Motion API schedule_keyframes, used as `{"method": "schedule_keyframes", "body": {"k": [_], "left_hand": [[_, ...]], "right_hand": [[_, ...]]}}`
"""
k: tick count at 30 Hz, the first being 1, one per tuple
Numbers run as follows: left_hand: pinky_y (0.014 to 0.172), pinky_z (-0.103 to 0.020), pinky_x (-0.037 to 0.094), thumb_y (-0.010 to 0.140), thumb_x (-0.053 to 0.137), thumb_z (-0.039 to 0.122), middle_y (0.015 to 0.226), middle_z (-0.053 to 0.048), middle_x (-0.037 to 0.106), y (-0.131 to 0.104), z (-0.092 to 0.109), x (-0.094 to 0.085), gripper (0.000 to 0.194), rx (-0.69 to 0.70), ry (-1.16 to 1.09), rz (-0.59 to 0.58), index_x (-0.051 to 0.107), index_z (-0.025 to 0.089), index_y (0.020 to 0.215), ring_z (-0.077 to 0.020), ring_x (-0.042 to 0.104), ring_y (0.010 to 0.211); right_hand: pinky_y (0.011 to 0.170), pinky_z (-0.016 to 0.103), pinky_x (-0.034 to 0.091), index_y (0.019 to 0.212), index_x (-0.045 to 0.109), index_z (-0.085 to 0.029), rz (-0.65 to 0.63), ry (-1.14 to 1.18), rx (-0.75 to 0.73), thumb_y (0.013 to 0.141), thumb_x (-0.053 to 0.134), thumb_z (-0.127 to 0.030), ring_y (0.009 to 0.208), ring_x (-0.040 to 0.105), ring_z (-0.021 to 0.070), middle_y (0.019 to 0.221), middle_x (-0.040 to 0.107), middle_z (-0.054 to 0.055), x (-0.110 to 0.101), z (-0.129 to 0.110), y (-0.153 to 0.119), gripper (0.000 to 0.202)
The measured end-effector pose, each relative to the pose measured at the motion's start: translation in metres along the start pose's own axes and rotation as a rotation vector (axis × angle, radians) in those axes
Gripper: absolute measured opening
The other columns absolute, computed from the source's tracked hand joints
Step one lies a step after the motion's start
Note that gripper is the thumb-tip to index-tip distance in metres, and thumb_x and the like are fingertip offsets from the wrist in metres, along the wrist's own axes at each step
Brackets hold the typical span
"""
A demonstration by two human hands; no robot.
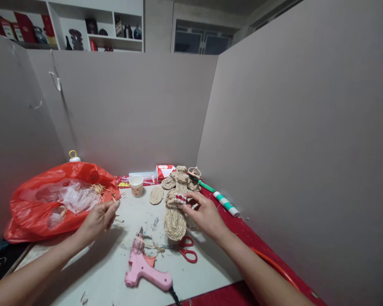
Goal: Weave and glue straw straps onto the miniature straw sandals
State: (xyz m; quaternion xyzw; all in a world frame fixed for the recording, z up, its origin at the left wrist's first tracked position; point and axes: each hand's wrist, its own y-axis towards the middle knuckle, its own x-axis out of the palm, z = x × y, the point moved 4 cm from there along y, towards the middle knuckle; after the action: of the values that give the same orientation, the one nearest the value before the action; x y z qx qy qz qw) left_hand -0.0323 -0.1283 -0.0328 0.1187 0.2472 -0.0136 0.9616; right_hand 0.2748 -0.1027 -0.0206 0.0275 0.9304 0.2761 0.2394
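My right hand has thumb and forefinger closed on the red and white beads, which sit against the woven straw piece. That piece lies on the white board, ahead of me, its rounded end toward me, more straw pieces behind it. My left hand, raised well apart from it at the edge of the red plastic bag, has thumb and fingertips pressed together; can't tell if a strand is between them. Pink glue gun on board, nearest me, nozzle pointing away. Red-handled scissors just beside the rounded end. Small oval straw piece sits between the paper cup and woven straw piece. Green-and-white roll lies off to the right, by the partition.
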Motion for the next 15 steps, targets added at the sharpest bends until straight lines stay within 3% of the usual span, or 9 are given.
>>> {"method": "schedule_keyframes", "body": {"k": [2, 4, 6, 7, 9, 11, 15], "left_hand": [[0.048, -0.024, 0.028, 0.077, 0.061, 0.052, 0.043, 0.002, 0.046, 0.002, -0.007, -0.018, 0.046, 0.026, 0.287, 0.079, 0.047, 0.020, 0.047, -0.0127, 0.042, 0.044], [0.054, -0.024, 0.032, 0.066, 0.073, 0.046, 0.074, -0.003, 0.066, 0.001, -0.003, -0.035, 0.027, 0.086, 0.498, 0.193, 0.064, 0.021, 0.069, -0.0186, 0.055, 0.061], [0.059, -0.026, 0.038, 0.064, 0.073, 0.045, 0.097, -0.007, 0.070, -0.002, 0.006, -0.043, 0.037, 0.064, 0.546, 0.240, 0.069, 0.023, 0.093, -0.0221, 0.059, 0.070], [0.060, -0.026, 0.039, 0.066, 0.071, 0.047, 0.095, -0.007, 0.071, -0.004, 0.013, -0.043, 0.039, 0.053, 0.535, 0.230, 0.069, 0.023, 0.096, -0.0210, 0.059, 0.067], [0.056, -0.026, 0.039, 0.077, 0.059, 0.050, 0.074, -0.004, 0.069, -0.007, 0.030, -0.033, 0.032, 0.032, 0.461, 0.129, 0.070, 0.021, 0.083, -0.0173, 0.054, 0.057], [0.057, -0.025, 0.043, 0.082, 0.053, 0.050, 0.062, -0.003, 0.064, -0.009, 0.043, -0.011, 0.037, -0.047, 0.231, -0.048, 0.068, 0.018, 0.071, -0.0163, 0.056, 0.057], [0.068, -0.029, 0.049, 0.074, 0.066, 0.044, 0.102, -0.007, 0.068, -0.005, 0.057, 0.040, 0.038, -0.180, -0.292, -0.264, 0.066, 0.018, 0.102, -0.0163, 0.063, 0.073]], "right_hand": [[0.057, 0.027, 0.045, 0.078, 0.066, -0.019, 0.030, 0.014, 0.019, 0.070, 0.058, -0.022, 0.061, 0.055, 0.0159, 0.077, 0.066, 0.002, -0.003, 0.002, 0.001, 0.011], [0.056, 0.027, 0.045, 0.079, 0.066, -0.019, 0.050, 0.035, 0.040, 0.069, 0.059, -0.024, 0.061, 0.055, 0.0161, 0.075, 0.065, 0.002, -0.004, 0.004, 0.001, 0.013], [0.056, 0.027, 0.046, 0.080, 0.066, -0.019, 0.067, 0.057, 0.063, 0.069, 0.059, -0.026, 0.061, 0.056, 0.0165, 0.075, 0.065, 0.002, -0.003, 0.007, 0.000, 0.015], [0.056, 0.028, 0.046, 0.081, 0.066, -0.018, 0.073, 0.068, 0.074, 0.069, 0.060, -0.027, 0.061, 0.056, 0.0168, 0.075, 0.065, 0.003, -0.003, 0.008, -0.001, 0.016], [0.056, 0.028, 0.046, 0.082, 0.065, -0.017, 0.082, 0.091, 0.094, 0.070, 0.060, -0.028, 0.062, 0.056, 0.0172, 0.073, 0.065, 0.003, -0.001, 0.009, -0.003, 0.017], [0.056, 0.028, 0.046, 0.083, 0.065, -0.017, 0.081, 0.117, 0.100, 0.070, 0.061, -0.029, 0.062, 0.056, 0.0174, 0.072, 0.064, 0.003, 0.001, 0.007, -0.006, 0.018], [0.055, 0.027, 0.045, 0.087, 0.065, -0.017, 0.075, 0.164, 0.079, 0.073, 0.061, -0.027, 0.063, 0.055, 0.0160, 0.079, 0.064, 0.003, 0.002, -0.005, -0.011, 0.017]]}}
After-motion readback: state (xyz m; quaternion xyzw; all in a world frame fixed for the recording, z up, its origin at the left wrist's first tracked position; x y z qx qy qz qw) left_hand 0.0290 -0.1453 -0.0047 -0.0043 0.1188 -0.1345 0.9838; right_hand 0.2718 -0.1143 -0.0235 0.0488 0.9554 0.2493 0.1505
